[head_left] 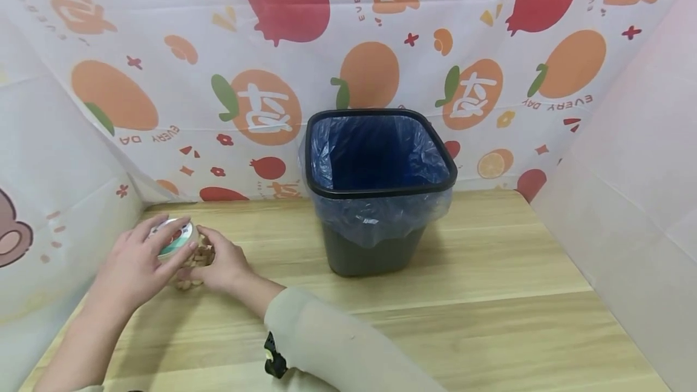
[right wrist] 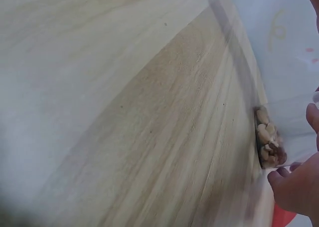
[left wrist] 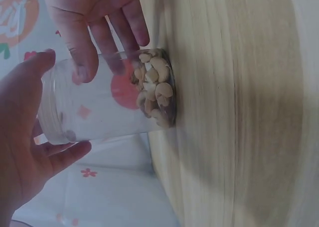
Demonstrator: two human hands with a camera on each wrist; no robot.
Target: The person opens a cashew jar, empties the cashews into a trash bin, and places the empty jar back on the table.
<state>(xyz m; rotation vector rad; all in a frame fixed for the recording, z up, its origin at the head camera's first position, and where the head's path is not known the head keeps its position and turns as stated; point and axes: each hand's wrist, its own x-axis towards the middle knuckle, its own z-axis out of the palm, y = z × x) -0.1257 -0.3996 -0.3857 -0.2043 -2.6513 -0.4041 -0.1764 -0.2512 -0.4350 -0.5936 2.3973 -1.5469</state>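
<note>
A clear jar (left wrist: 99, 102) with a layer of cashew nuts (left wrist: 157, 82) at its bottom stands upright on the table at the far left. Over its top, my left hand (head_left: 130, 262) grips the round lid (head_left: 176, 238), which has a white and green label. From the right side my right hand (head_left: 220, 262) holds the jar's body, its thumb on the near side and its fingers behind the glass. In the right wrist view, nuts (right wrist: 268, 139) show low in the jar, close to the right hand (right wrist: 299, 187).
A dark grey trash bin (head_left: 370, 259) with a black rim and a clear plastic liner (head_left: 376, 216) stands at the middle back of the wooden table (head_left: 463, 319). A fruit-print curtain (head_left: 425, 35) hangs behind it, with white sheets on both sides.
</note>
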